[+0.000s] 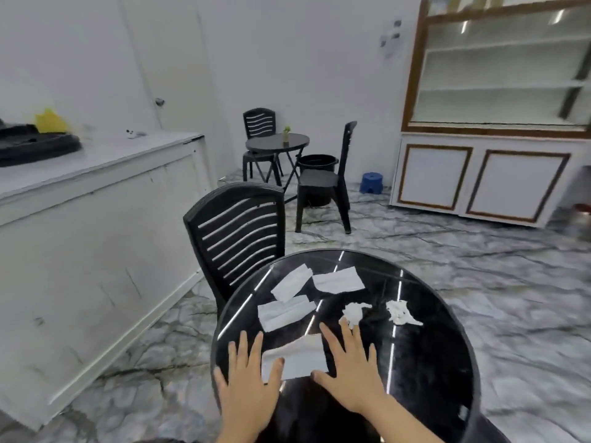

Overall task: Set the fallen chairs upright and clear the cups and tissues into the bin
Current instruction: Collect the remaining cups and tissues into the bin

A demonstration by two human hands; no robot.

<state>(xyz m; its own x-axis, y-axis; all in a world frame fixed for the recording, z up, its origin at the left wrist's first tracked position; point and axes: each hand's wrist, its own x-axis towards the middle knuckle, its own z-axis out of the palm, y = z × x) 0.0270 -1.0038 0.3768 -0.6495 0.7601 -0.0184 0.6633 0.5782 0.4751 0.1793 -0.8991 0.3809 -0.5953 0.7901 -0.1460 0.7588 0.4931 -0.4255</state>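
A round black table (425,362) stands right in front of me. Three flat white tissues (291,284) (338,280) (284,312) lie on its far left part, and two crumpled tissues (354,311) (399,311) lie further right. A fourth flat tissue (299,358) lies near me between my hands. My left hand (248,378) is spread flat at the tissue's left edge, my right hand (350,366) spread flat at its right edge. Neither holds anything. A black slatted chair (238,238) stands upright behind the table. No cups are visible.
A long white counter (96,193) runs along the left. At the back stand a small round table (277,142), two upright black chairs (259,123) (329,183) and a black bin (316,163). A blue stool (372,183) and a white cabinet (479,174) are at the right.
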